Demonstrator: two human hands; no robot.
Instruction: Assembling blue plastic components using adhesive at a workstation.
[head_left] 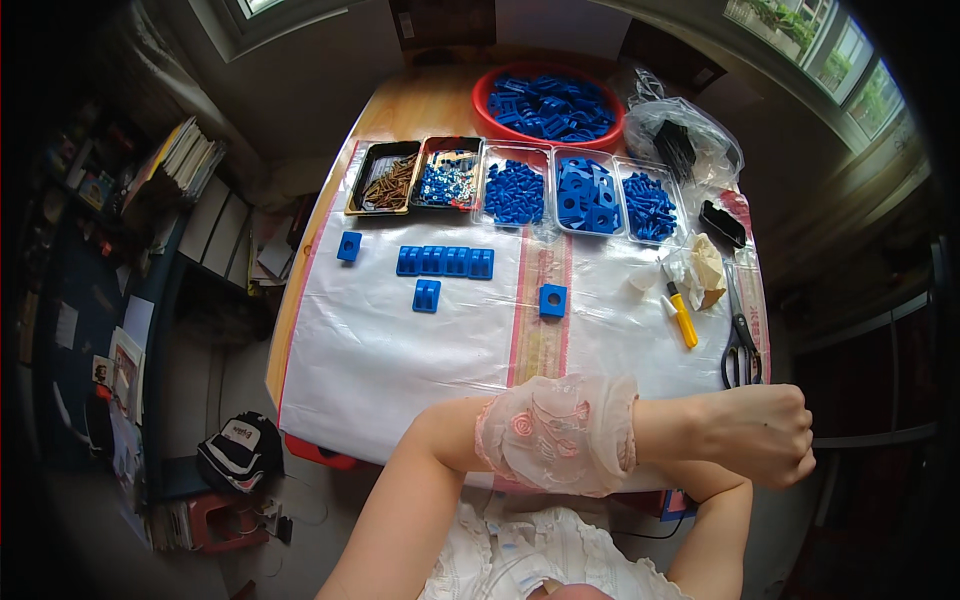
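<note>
My left arm reaches across to the right over the table's near edge, its left hand point(765, 435) closed in a fist, back of the hand up, with nothing sticking out of it. A sheer pink sleeve cover point(560, 435) with embroidered flowers is bunched around that forearm. My right arm bends in beneath the left wrist; its hand is hidden behind the left forearm and sleeve cover. Farther off on the white sheet lie a row of blue ridged plastic pieces point(445, 262), a single ridged piece point(426, 296), and two blue square pieces with a hole point(552, 300) point(348, 247).
Trays of screws point(390, 187), small blue-and-silver parts point(448, 184), blue pegs point(515, 192), blue plates point(588, 196) and blue plugs point(650, 207) line the back. Behind them stands a red basin point(485, 118). Scissors point(741, 345), a yellow-handled tool point(684, 320) and crumpled paper point(707, 272) lie right.
</note>
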